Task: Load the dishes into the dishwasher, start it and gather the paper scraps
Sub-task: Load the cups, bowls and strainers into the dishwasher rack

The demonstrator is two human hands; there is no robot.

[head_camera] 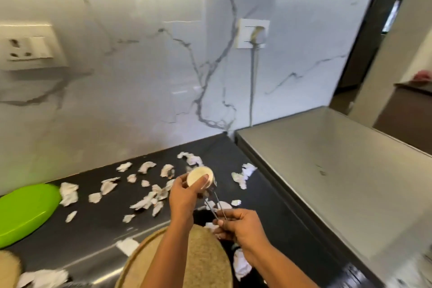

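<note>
Dishes: small cream bowl (200, 176) gripped in left hand (184, 196), centre frame; thin metal cutlery (211, 208) pinched in right hand (240, 227). Loading apparently unfinished. Paper scraps (69, 194) ungathered, scattered across dark counter (93, 224), lower left.
</note>
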